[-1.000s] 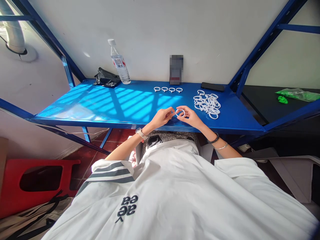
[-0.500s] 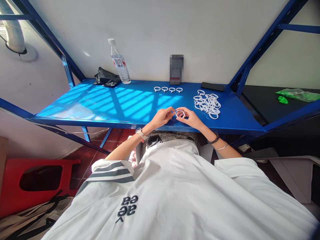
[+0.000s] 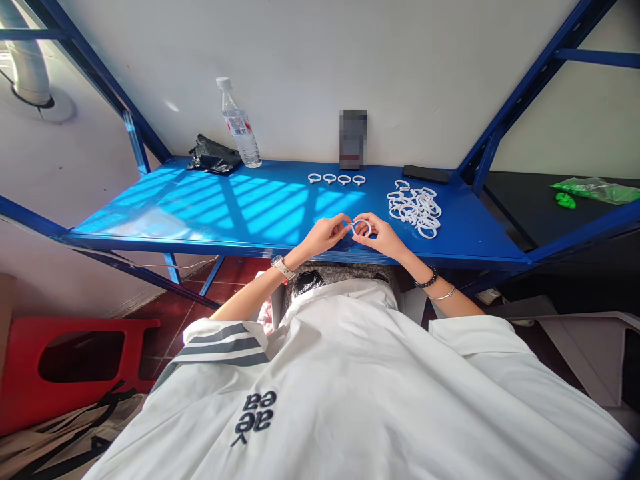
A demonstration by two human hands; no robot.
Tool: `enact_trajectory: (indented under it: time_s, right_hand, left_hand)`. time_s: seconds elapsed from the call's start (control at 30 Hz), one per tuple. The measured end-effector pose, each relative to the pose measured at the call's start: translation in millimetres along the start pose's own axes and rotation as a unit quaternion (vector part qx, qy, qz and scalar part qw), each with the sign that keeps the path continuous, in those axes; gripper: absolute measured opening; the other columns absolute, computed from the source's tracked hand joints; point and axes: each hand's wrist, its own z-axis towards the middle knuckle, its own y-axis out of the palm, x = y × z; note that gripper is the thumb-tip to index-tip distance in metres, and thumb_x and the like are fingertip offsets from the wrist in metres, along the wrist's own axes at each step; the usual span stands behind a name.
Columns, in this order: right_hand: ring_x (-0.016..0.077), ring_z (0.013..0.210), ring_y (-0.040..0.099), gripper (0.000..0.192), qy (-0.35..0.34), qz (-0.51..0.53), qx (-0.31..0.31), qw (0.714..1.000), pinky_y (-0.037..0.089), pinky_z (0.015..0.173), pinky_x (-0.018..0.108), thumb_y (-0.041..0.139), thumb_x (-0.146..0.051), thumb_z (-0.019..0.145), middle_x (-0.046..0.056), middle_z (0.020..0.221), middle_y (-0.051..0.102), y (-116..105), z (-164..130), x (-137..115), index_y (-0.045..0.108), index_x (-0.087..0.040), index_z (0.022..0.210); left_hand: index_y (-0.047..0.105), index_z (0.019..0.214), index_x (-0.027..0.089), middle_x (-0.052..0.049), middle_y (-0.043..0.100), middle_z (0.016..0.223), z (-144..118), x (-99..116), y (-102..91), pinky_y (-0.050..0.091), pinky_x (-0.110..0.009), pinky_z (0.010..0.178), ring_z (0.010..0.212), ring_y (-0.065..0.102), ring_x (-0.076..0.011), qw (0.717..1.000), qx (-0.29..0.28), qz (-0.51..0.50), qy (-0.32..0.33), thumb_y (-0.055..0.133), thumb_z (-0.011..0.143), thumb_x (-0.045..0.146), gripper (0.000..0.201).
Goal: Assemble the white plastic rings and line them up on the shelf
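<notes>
A white plastic curtain ring [image 3: 369,227] is held upright between my two hands, above the front edge of the blue table [image 3: 280,227]. My right hand [image 3: 386,241] grips its rim, thumb below and fingers on top. At the ring's left side my left hand [image 3: 326,235] pinches with thumb and forefinger, where the small tab seems to be; the fingertips cover that spot. Several like rings [image 3: 344,180] stand in a row farther back. To the right of my right hand lies a loose pile of white rings [image 3: 415,210].
Along the back stand a water bottle [image 3: 243,137] and a dark blurred box [image 3: 353,140], with a black plastic bag [image 3: 213,157] at left and a black phone [image 3: 425,174] at right. Blue frame posts [image 3: 487,160] rise at both ends. A red stool [image 3: 135,347] is at lower left.
Both hands and the ring have shifted very slightly to the right. The grip on the ring looks the same, and the row and pile are unmoved.
</notes>
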Motion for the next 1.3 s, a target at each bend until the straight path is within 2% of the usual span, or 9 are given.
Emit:
enact_trajectory:
  time_s: [0.43, 0.93, 1.17, 1.3]
  right_hand:
    - [0.0173, 0.076, 0.063, 0.047, -0.013, -0.010, -0.007, 1.000, 0.056, 0.069, 0.032, 0.070, -0.045, 0.083, 0.003, 0.093, 0.066, -0.7, 0.2, 0.4, 0.054, -0.024, 0.122]
    - [0.0216, 0.083, 0.068, 0.047, 0.034, -0.002, -0.011, 0.999, 0.057, 0.077, 0.036, 0.059, -0.058, 0.089, 0.005, 0.094, 0.067, -2.0, -0.1, 3.0, 0.059, -0.024, 0.123]
    - [0.0191, 0.082, 0.067, 0.050, 0.023, 0.001, -0.007, 1.000, 0.058, 0.076, 0.034, 0.060, -0.058, 0.088, 0.008, 0.112, 0.068, -1.9, 0.7, 4.3, 0.059, -0.025, 0.124]
    - [0.0190, 0.085, 0.065, 0.046, 0.019, 0.007, 0.000, 1.000, 0.058, 0.076, 0.034, 0.062, -0.056, 0.087, 0.008, 0.114, 0.069, -1.5, 0.6, 1.3, 0.059, -0.024, 0.120]
  left_hand:
    - [0.057, 0.104, 0.016, 0.000, 0.062, 0.065, -0.4, -0.8, 0.9, 0.039, -0.022, 0.053, 0.052, 0.054, -0.0111, 1.000, 0.006, -0.002, 0.001, 0.038, 0.100, 0.058, 0.047]
    - [0.057, 0.096, 0.016, 0.000, 0.062, 0.064, -0.8, 3.5, -0.7, 0.035, -0.024, 0.052, 0.051, 0.052, -0.0116, 1.000, 0.003, -0.007, -0.008, 0.041, 0.100, 0.053, 0.040]
    - [0.054, 0.091, 0.017, -0.001, 0.062, 0.065, -1.0, 5.3, -1.5, 0.036, -0.024, 0.053, 0.053, 0.053, -0.0123, 1.000, 0.003, -0.006, -0.008, 0.039, 0.101, 0.051, 0.039]
    - [0.052, 0.088, 0.018, -0.002, 0.062, 0.064, -1.2, 5.4, -1.6, 0.036, -0.025, 0.052, 0.052, 0.052, -0.0127, 1.000, 0.006, -0.006, -0.001, 0.037, 0.101, 0.053, 0.040]
